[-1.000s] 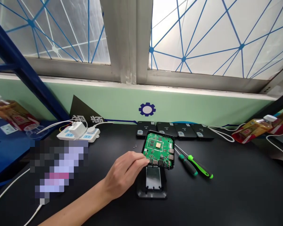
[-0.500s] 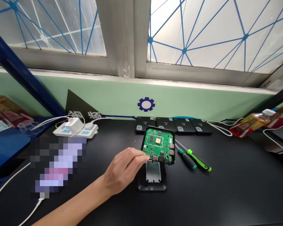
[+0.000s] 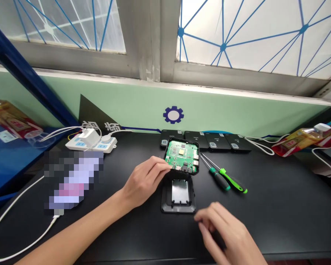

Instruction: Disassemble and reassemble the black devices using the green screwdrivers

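My left hand (image 3: pixel 147 180) is closed on the lower left edge of a black device shell with a green circuit board (image 3: pixel 182 156) in it. The board faces up, with metal ports along its right side and near edge. Just in front of it a black cover with a silver metal plate (image 3: pixel 180 191) lies flat on the table, inner side up. My right hand (image 3: pixel 226 232) hovers by the cover's near right corner, its fingers loosely curled, thumb and forefinger a little apart, and no object shows in it.
Two screwdrivers (image 3: pixel 227 180) with green and black handles lie right of the board. Several closed black boxes (image 3: pixel 216 141) line the wall. At left are a white power strip (image 3: pixel 91 141) and a blurred-out device with a white cable (image 3: pixel 19 254). A bottle (image 3: pixel 303 140) lies at far right.
My right hand has come into view at the lower right. My left hand has moved the shell with the circuit board slightly away and left, baring more of the cover.
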Demonstrator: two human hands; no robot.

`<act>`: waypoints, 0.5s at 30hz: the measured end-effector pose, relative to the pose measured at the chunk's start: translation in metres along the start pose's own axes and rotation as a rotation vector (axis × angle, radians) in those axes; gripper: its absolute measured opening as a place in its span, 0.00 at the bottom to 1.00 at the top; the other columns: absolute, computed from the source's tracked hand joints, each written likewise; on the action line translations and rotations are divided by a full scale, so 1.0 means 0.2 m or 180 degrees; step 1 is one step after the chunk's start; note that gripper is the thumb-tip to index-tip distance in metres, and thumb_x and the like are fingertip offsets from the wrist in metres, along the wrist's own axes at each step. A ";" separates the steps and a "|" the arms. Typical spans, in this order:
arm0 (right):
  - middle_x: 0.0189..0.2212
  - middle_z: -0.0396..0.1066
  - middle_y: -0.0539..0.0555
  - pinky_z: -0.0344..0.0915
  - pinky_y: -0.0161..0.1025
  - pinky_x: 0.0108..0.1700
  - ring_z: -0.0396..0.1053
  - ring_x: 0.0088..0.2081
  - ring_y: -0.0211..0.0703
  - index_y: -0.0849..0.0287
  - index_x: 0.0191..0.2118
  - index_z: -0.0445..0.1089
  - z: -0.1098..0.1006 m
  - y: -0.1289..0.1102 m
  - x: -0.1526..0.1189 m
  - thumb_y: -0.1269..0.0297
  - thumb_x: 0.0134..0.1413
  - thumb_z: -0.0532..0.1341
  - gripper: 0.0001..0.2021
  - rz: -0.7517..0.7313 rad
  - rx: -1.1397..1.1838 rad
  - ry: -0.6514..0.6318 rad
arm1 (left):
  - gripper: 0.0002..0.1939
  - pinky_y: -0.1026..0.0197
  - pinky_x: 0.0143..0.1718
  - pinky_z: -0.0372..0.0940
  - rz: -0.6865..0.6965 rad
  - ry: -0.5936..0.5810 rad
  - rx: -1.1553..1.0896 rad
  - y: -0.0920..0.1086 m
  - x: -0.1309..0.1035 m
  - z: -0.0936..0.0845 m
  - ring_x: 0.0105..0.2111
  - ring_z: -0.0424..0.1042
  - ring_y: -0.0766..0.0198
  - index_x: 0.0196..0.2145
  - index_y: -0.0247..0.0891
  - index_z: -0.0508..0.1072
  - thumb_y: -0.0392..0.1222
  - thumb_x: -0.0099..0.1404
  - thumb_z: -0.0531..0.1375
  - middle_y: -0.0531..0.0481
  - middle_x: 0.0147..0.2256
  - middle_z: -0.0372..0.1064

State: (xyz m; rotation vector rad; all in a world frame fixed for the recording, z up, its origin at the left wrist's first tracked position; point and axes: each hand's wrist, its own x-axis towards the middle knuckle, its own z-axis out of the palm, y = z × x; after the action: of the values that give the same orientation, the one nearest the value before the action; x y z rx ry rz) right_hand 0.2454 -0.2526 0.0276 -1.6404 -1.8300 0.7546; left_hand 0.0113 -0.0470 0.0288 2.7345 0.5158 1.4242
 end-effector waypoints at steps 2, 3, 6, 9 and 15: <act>0.46 0.75 0.56 0.73 0.47 0.50 0.75 0.47 0.51 0.49 0.52 0.74 0.00 -0.03 0.12 0.66 0.76 0.58 0.08 -0.0288 -0.0313 0.0479 | 0.05 0.61 0.43 0.77 -0.0033 0.0018 0.0036 -0.02 0.00 0.00 0.39 0.81 0.63 0.51 0.38 0.75 0.32 0.82 0.62 0.48 0.42 0.78; 0.51 0.75 0.57 0.73 0.48 0.53 0.74 0.51 0.52 0.49 0.54 0.73 0.00 -0.05 0.17 0.67 0.75 0.59 0.08 -0.0344 -0.0402 0.0528 | 0.04 0.62 0.43 0.77 -0.0044 0.0022 0.0049 -0.03 -0.01 0.00 0.39 0.81 0.63 0.51 0.38 0.75 0.32 0.82 0.62 0.48 0.42 0.77; 0.61 0.73 0.58 0.69 0.55 0.62 0.69 0.63 0.57 0.48 0.58 0.70 -0.01 -0.09 0.27 0.67 0.71 0.64 0.14 -0.0272 -0.0512 0.0280 | 0.05 0.62 0.43 0.76 -0.0085 -0.0008 0.0070 -0.04 -0.01 -0.01 0.39 0.81 0.63 0.51 0.38 0.75 0.32 0.82 0.62 0.48 0.43 0.77; 0.64 0.71 0.58 0.67 0.58 0.65 0.66 0.66 0.58 0.47 0.59 0.68 -0.03 -0.10 0.32 0.69 0.69 0.67 0.18 -0.0160 -0.0494 -0.0045 | 0.04 0.61 0.44 0.76 -0.0150 -0.0050 0.0062 -0.06 -0.01 -0.02 0.40 0.81 0.62 0.51 0.38 0.75 0.32 0.82 0.61 0.47 0.43 0.77; 0.60 0.73 0.57 0.71 0.55 0.60 0.69 0.58 0.56 0.46 0.61 0.70 -0.08 -0.06 0.38 0.68 0.67 0.69 0.20 -0.0083 -0.0445 -0.0288 | 0.05 0.62 0.44 0.77 -0.0193 -0.0125 0.0049 -0.07 -0.01 -0.02 0.40 0.81 0.62 0.50 0.38 0.76 0.33 0.83 0.60 0.47 0.43 0.77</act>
State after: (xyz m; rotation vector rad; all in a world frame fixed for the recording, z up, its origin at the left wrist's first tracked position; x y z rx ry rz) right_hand 0.2421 -0.1782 0.0493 -1.6906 -2.0041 0.7142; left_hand 0.0025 -0.0348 0.0281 2.7274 0.6050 1.3562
